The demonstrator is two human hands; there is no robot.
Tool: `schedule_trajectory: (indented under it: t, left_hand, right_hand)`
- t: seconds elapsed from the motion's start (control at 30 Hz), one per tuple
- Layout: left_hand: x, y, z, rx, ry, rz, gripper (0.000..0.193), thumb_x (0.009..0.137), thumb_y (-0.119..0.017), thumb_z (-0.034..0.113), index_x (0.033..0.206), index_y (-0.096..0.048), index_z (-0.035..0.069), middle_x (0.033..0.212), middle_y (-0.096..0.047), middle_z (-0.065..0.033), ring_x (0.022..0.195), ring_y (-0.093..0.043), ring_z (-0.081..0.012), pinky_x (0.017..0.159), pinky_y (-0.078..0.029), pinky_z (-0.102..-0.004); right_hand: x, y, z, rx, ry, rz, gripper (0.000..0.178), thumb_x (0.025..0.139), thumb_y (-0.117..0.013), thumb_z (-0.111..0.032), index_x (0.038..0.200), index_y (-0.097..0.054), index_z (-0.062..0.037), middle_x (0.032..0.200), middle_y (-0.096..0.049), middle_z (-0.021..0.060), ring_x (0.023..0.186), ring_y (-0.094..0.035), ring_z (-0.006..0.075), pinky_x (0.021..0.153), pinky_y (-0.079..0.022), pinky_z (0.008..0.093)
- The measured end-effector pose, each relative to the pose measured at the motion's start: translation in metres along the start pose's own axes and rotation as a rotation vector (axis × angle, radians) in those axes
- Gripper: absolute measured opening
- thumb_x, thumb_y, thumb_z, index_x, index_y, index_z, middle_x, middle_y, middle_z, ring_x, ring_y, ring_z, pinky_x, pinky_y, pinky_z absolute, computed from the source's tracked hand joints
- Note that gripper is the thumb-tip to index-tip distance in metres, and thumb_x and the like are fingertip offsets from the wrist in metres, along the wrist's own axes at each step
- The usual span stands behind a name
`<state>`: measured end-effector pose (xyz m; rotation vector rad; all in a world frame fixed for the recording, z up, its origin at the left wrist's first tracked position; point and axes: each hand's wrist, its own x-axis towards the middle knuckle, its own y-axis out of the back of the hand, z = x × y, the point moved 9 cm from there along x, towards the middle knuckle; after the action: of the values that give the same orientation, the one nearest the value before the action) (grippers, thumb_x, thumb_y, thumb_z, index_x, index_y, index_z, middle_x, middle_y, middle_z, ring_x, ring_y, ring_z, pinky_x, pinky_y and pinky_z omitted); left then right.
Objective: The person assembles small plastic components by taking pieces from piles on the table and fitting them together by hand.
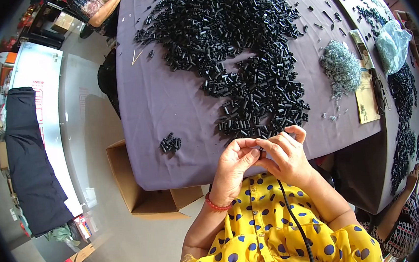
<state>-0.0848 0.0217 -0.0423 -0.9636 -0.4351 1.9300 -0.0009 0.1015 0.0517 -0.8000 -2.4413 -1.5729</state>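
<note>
Starting from the left, we are seeing a small cluster of black pieces (pixel 170 143) lying on the table (pixel 188 168), well apart from the left hand (pixel 236 160) and nearer to it than to the other. Next, the left hand is curling inward, its thumb and forefinger pinching at a small dark piece (pixel 261 149). This piece is sitting right between the two hands, just short of the table's near edge, and the fingers are hiding so much of it that we are not managing to tell its long axis. Straight beyond the fingertips, the big black pile (pixel 258 95) is spreading away from us. The right hand (pixel 287 158) is closing on the same piece from the other side, its little finger standing clear. Farther right, a heap of clear bits (pixel 341 66) is lying beyond that hand.
</note>
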Motion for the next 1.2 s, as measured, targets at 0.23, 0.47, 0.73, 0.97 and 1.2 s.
schedule_trajectory:
  t: [0.23,0.47,0.73,0.97,1.2]
  left_hand:
    - [-0.001,-0.002,-0.014,-0.256,0.172,-0.152,0.03,0.101,-0.063,0.008,0.128,-0.054,-0.001,0.12,-0.064,-0.0088,0.109,-0.065,-0.0156,0.097,-0.056,-0.0313]
    - [-0.002,0.0,-0.017,-0.383,0.259,-0.13,0.034,0.098,-0.064,0.001,0.13,-0.053,-0.001,0.115,-0.066,-0.008,0.105,-0.067,-0.0148,0.094,-0.058,-0.0295]
    - [-0.003,-0.005,-0.015,-0.386,0.258,-0.163,0.035,0.099,-0.063,0.0,0.132,-0.052,-0.003,0.117,-0.066,-0.0115,0.106,-0.067,-0.0173,0.095,-0.057,-0.0296]
    - [-0.001,-0.005,-0.012,-0.336,0.201,-0.143,0.036,0.098,-0.065,0.003,0.132,-0.052,-0.002,0.115,-0.067,-0.0092,0.105,-0.067,-0.0159,0.094,-0.057,-0.0311]
    - [-0.002,-0.005,-0.011,-0.305,0.173,-0.155,0.035,0.097,-0.067,0.006,0.129,-0.054,-0.001,0.113,-0.065,-0.0058,0.101,-0.066,-0.0109,0.095,-0.057,-0.0293]
  right_hand:
    - [-0.001,-0.001,-0.002,0.066,0.029,-0.019,0.05,0.08,-0.08,-0.031,0.12,-0.063,-0.0067,0.088,-0.061,0.0003,0.079,-0.059,0.0179,0.096,-0.036,0.0429]
    - [-0.001,-0.004,-0.007,0.175,0.057,-0.015,0.049,0.078,-0.083,-0.027,0.116,-0.062,-0.0031,0.091,-0.063,0.0042,0.082,-0.061,0.0221,0.095,-0.039,0.0444]
    - [-0.004,-0.003,-0.011,0.166,0.096,0.013,0.042,0.078,-0.083,-0.023,0.11,-0.064,-0.0017,0.088,-0.065,0.0046,0.079,-0.062,0.0213,0.099,-0.041,0.0474]
    - [-0.005,-0.002,-0.007,0.098,0.055,0.044,0.045,0.079,-0.081,-0.027,0.115,-0.066,-0.0056,0.084,-0.064,-0.0009,0.076,-0.063,0.0161,0.106,-0.034,0.049]
    - [-0.004,-0.002,0.002,0.108,-0.023,-0.016,0.049,0.08,-0.081,-0.034,0.119,-0.064,-0.0095,0.088,-0.064,-0.003,0.083,-0.063,0.0157,0.105,-0.031,0.0493]
